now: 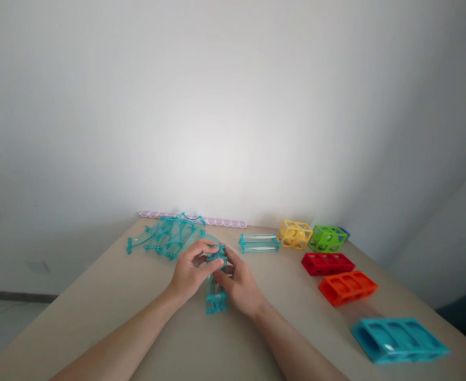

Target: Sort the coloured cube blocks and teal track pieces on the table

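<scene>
Both my hands meet at the middle of the beige table point(137, 328). My left hand point(191, 272) and my right hand point(238, 283) are closed on a clear teal plastic track piece point(216, 296), which lies lengthwise toward me; its near end sticks out below my fingers. Just behind my left hand lies a pile of clear teal curved track pieces point(167, 237). A short clear teal straight piece point(259, 243) lies apart to the right of my hands.
Along the right side stand a yellow lattice block point(294, 234), a green lattice block point(328, 238), a red slotted block point(327, 263), an orange slotted block point(347, 287) and a teal slotted block point(399, 338). A purple strip point(225, 222) lies against the white wall.
</scene>
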`<state>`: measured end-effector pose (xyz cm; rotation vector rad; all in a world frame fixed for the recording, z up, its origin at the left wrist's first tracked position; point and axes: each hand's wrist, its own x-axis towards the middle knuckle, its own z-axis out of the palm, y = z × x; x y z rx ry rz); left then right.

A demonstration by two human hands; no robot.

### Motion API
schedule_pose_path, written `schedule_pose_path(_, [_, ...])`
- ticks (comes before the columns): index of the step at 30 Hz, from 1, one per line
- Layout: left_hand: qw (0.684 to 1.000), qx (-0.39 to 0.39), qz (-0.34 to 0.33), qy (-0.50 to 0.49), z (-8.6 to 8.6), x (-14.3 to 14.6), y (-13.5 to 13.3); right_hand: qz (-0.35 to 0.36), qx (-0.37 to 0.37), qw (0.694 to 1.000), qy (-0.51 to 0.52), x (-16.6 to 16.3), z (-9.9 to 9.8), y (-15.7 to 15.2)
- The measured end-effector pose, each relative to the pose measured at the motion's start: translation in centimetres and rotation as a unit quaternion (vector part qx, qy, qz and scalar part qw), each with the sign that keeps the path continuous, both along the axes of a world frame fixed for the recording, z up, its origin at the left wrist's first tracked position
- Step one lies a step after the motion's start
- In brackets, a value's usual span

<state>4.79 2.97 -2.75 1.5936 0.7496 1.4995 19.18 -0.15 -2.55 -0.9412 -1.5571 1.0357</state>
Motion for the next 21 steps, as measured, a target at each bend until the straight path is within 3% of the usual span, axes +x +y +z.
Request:
schedule_pose_path(2, [0.999, 0.003, -0.02, 0.03, -0.2, -0.1, 0.1, -0.07, 0.058, 0.992, -0.082, 1.3, 0.8, 0.5])
schedule_pose_path(4, [0.998, 0.007, -0.029, 0.062, -0.4, -0.1, 0.3, -0.145, 0.107, 0.961, -0.208, 2.9, 1.6, 0.8])
schedule_pose_path(8, [0.996, -0.003, -0.015, 0.087, -0.7, -0.1, 0.6, -0.2, 0.07, 0.829, -0.518, 5.7, 2.2, 1.1])
schedule_pose_path(10, [0.996, -0.01, -0.001, 0.089, -0.9, -0.1, 0.8, -0.205, 0.033, 0.794, -0.571, 6.7, 2.0, 1.2])
schedule_pose_path(18, [0.996, -0.007, 0.025, 0.088, -0.9, -0.1, 0.9, -0.267, 0.033, 0.783, -0.561, 8.3, 2.7, 2.0])
schedule_pose_path(21, [0.996, -0.009, 0.026, 0.085, -0.8, -0.2, 0.9, -0.288, -0.009, 0.77, -0.569, 8.3, 2.3, 2.4])
